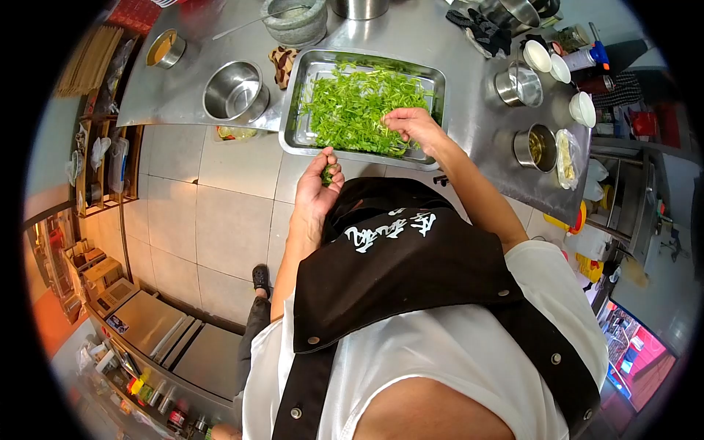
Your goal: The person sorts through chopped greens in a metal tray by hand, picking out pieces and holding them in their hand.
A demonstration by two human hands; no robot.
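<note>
Chopped leafy greens point(359, 103) are spread across a rectangular steel tray point(292, 110) at the near edge of the metal table. My right hand point(416, 126) is over the right part of the tray, its thumb and fingers pinched on a bit of the greens. Just outside the tray's near edge, my left hand point(320, 182) is turned up with its fingers curled around a small clump of greens, which shows dark green between them.
Left of the tray stand a steel pot point(235, 93), a camouflage cloth point(283, 64) and a stone mortar point(295, 26). To the right are steel pots point(519, 85), a pot with brownish contents point(536, 148), white bowls point(582, 110) and a torch point(591, 56).
</note>
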